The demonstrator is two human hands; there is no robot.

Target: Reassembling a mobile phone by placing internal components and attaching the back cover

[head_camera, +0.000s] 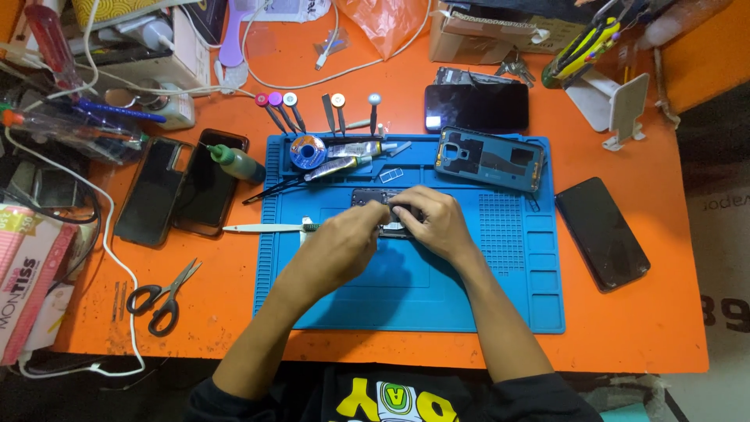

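Both hands meet over an opened phone (373, 197) that lies on the blue work mat (469, 289), a little left of the mat's middle and toward its far half. The left hand (344, 246) comes in from the near left, its fingers curled together and pressed down on the phone's near edge; whether they pinch a small tool or part cannot be told. The right hand (433, 223) lies just beside it, touching it, with the fingers bent and closed on the phone's right side, holding it flat against the mat. Most of the phone is hidden under the two hands; only its dark far edge shows. Left of the hands, a white spudger (262, 228) lies across the mat's left edge, pointing toward the phone. Far on the mat sit a solder spool (308, 151), a glue tube (355, 149) and a grey phone back frame (490, 159). A row of screwdrivers (285, 109) lies just beyond the mat's far edge. On the orange table (641, 312), a green-capped bottle (237, 162) rests over two dark phones (180, 186) at left, scissors (162, 297) lie at near left, and another dark phone (601, 233) lies right of the mat.
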